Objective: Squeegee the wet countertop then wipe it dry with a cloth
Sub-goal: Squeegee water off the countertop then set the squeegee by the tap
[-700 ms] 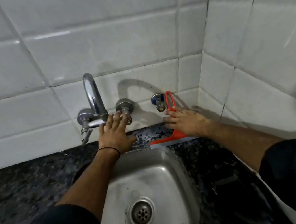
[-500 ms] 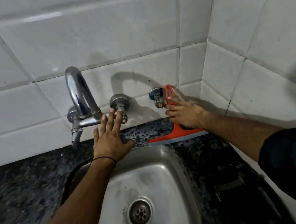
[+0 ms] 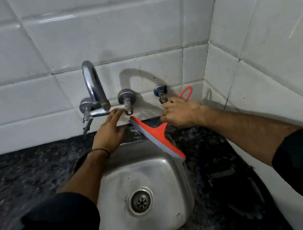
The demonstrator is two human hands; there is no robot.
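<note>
The right hand (image 3: 181,113) is gripping the handle of an orange squeegee (image 3: 158,137), fingers wrapped closed around it, at the back of the countertop (image 3: 28,178) close to the tiled wall (image 3: 114,31). The squeegee's blade is running diagonally, its far end lying near the base of the wall below the tap valve and its near end reaching over the right rear rim of the sink (image 3: 146,204). A grey rubber strip is showing along the blade's lower edge. The handle's thin orange hanging loop is sticking out behind the right hand, just beside a small brass-and-blue wall valve (image 3: 161,93). The left hand (image 3: 109,134) is lying flat with fingers extended and slightly spread, holding nothing, palm down at the back rim of the sink; its fingertips are reaching up to the horizontal body of the chrome faucet (image 3: 95,95), though whether they are touching it cannot be told. A thin black band is sitting on the left wrist. The dark speckled countertop is glistening with water between the two hands and to the right of the sink. The steel sink is showing its drain (image 3: 141,202) near the centre. Both forearms are emerging from dark sleeves.
</note>
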